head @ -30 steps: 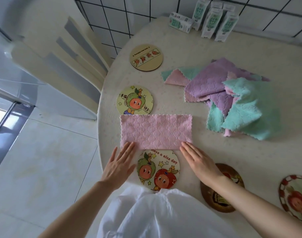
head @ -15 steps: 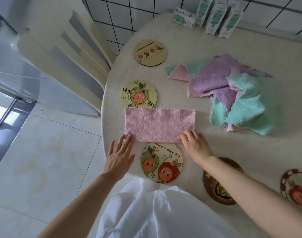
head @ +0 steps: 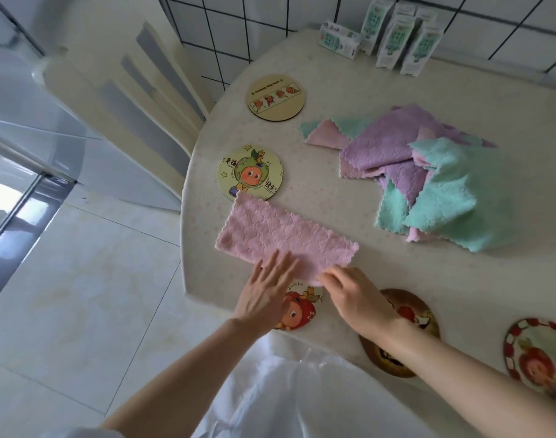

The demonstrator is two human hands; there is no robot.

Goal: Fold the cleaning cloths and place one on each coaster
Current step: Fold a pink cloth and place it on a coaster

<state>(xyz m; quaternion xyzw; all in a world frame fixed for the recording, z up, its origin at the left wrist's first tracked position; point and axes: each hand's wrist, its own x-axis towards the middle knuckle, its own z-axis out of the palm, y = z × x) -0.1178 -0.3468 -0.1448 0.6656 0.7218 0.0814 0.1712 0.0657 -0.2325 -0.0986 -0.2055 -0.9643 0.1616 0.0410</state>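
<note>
At the table's (head: 333, 90) front edge, left hand (head: 265, 292), fingers spread, pins cloth (head: 283, 235); right hand (head: 357, 297) pinches its edge (fold corners matched).

The person wears a loose white garment (head: 270, 399); left hand (head: 267, 295), right hand (head: 358, 298) bare.

This is looking like a home kitchen: white wall tiles (head: 270, 26) are running behind a round desk (head: 459, 279), small drink cartons (head: 393, 36) are standing on it, and a chair (head: 128, 99) is waiting beside it.
</note>
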